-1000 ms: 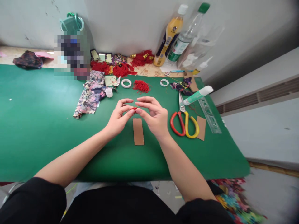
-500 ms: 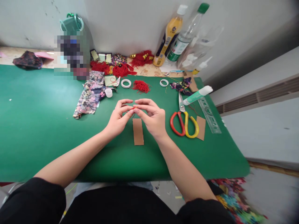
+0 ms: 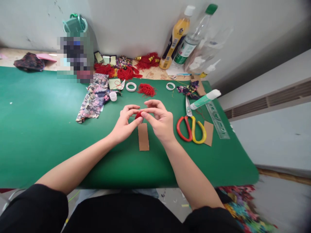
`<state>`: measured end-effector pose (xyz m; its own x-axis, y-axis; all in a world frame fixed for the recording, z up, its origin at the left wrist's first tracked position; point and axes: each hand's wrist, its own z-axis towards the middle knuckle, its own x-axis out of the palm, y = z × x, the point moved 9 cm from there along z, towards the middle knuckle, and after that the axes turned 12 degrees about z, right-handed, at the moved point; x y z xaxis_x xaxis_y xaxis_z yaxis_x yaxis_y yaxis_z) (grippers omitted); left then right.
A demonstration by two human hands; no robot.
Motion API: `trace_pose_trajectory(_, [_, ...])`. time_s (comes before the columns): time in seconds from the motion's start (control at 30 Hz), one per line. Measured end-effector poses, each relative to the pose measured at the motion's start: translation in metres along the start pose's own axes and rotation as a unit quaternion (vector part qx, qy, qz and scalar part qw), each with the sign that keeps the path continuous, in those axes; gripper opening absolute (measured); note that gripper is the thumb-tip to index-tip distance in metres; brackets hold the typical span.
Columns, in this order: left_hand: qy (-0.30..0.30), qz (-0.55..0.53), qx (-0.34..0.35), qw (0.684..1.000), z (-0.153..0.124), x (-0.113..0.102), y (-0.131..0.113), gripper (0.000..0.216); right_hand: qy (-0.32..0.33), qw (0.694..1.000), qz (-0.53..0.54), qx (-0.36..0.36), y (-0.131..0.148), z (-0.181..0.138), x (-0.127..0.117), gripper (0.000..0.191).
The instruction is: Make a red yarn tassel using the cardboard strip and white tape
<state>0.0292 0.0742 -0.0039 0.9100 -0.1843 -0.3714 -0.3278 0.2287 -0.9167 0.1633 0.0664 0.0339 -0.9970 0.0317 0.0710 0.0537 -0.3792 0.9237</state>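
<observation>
Over the table's middle, both of my hands meet at the fingertips on a small red tassel (image 3: pixel 138 115), mostly covered by the fingers. My left hand (image 3: pixel 125 124) pinches its left side between thumb and fingers. On the other side my right hand (image 3: pixel 159 121) pinches it near the top, where a speck of yellow shows. Just below the hands, a brown cardboard strip (image 3: pixel 143 137) lies flat. A loose bundle of red thread (image 3: pixel 146 90) rests beyond the fingertips.
Scissors with red and yellow handles (image 3: pixel 191 129), a glue stick (image 3: pixel 205 99) and a clear ruler (image 3: pixel 218 123) lie to the right. White tape rolls (image 3: pixel 131 86) and floral cloth (image 3: pixel 92 100) are further back. Bottles (image 3: pixel 175 38) stand against the wall.
More of the red tassel now shows between my fingers. My hands have moved slightly apart, and the right index and upper fingers are raised a little.
</observation>
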Motion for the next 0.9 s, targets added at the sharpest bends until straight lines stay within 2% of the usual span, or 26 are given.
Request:
trace_pose_trajectory(0.03, [-0.007,-0.002,-0.006,1.000,0.000,-0.002,0.004,0.033,-0.004,1.000,0.011,0.001,-0.001,0.001,-0.002,0.006])
trace_pose_trajectory(0.1, [-0.057,-0.027,-0.022,0.998,0.002,-0.013,0.013,0.049,-0.012,0.999,0.029,0.006,-0.005,0.003,-0.006,0.008])
trace_pose_trajectory(0.17, [-0.085,-0.067,-0.023,0.994,0.004,-0.021,0.016,0.054,-0.015,0.999,0.034,0.017,-0.009,0.004,-0.008,0.010])
trace_pose_trajectory(0.23, [-0.053,-0.139,0.016,0.989,0.007,-0.018,0.006,0.056,-0.009,0.999,0.027,0.023,-0.010,0.004,-0.007,0.012])
trace_pose_trajectory(0.3, [0.022,-0.213,0.043,0.976,0.007,-0.006,-0.006,0.060,0.003,1.000,0.012,0.019,-0.008,0.003,-0.004,0.010])
trace_pose_trajectory(0.37, [0.087,-0.251,0.017,0.964,0.005,0.009,-0.010,0.060,0.021,1.000,-0.005,0.014,-0.005,0.001,0.002,0.006])
trace_pose_trajectory(0.47, [0.135,-0.264,-0.024,0.955,-0.001,0.024,-0.010,0.063,0.039,0.999,-0.026,0.016,-0.004,0.000,0.007,0.004])
trace_pose_trajectory(0.6, [0.156,-0.258,-0.054,0.952,-0.004,0.031,-0.006,0.056,0.038,0.999,-0.037,0.009,-0.004,0.001,0.006,0.005])
trace_pose_trajectory(0.77, [0.152,-0.224,-0.048,0.961,-0.002,0.026,-0.007,0.044,0.035,0.999,-0.002,0.018,-0.008,0.002,0.003,0.006])
trace_pose_trajectory(0.9, [0.178,-0.199,-0.034,0.963,-0.002,0.026,-0.009,0.041,0.013,0.999,0.021,0.039,-0.013,0.002,-0.002,0.013])
